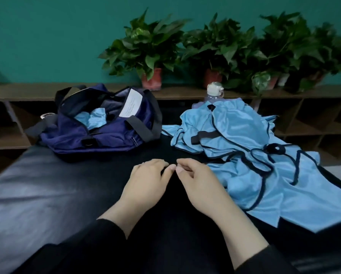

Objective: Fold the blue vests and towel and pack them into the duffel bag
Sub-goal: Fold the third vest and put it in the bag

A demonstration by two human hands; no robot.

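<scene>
A person's two hands rest side by side on a dark padded table (37, 186), seen from above. The left hand (145, 182) lies palm down with its fingers curled under at the tips; the right hand (197, 180) lies beside it with fingers loosely curled. Their thumbs almost meet. Neither hand clearly has hold of anything (the surface under the fingertips is black, so whether they pinch dark cloth cannot be told). Both wrists come out of black sleeves (106, 240).

Beyond the left hand, at the far left of the table, sits a navy duffel bag (98, 135) with black straps. Its top is unzipped and gaping, and a piece of light blue cloth (94, 117) lies inside. A white label (133, 105) shows on the inner wall of the bag.

To the right of the hands, a loose heap of light blue vests (244, 155) with dark trim spreads over the table, unfolded, its near edge just beside the right hand. Behind the heap stands a clear bottle (214, 91) with a white cap, partly hidden by cloth.

Along the far wall, a row of leafy potted plants (151, 48) stands on a low wooden shelf (27, 91) against a teal wall.
</scene>
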